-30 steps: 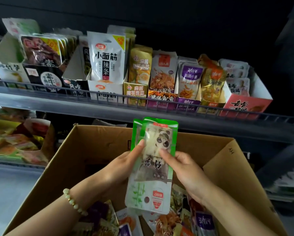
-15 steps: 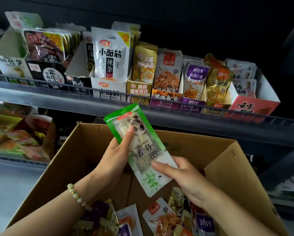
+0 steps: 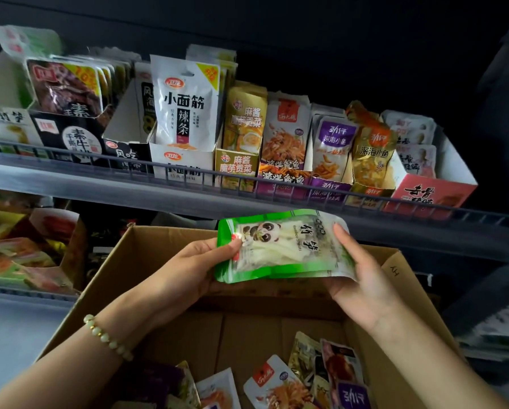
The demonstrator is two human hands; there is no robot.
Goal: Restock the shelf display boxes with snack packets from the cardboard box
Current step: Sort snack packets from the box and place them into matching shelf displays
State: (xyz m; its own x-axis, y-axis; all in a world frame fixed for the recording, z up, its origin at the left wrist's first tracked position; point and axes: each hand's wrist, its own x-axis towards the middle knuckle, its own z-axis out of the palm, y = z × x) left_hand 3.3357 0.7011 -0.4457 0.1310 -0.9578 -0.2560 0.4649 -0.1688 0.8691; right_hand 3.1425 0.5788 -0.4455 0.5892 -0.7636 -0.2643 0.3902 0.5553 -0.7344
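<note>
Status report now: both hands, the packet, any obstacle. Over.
Left hand and right hand each pinch one end of green bamboo-shoot packet. Packet sideways, above cardboard box, below shelf. Wire rail fronts display boxes.

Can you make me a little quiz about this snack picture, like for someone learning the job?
1. Which animal is drawn on the green packet? A) cat B) panda C) fish
2. True or false: only the left hand holds the green packet.
3. Which wrist wears the bead bracelet?

Key: 1 B. 2 False, the right hand grips its other end. 3 The left.
</note>
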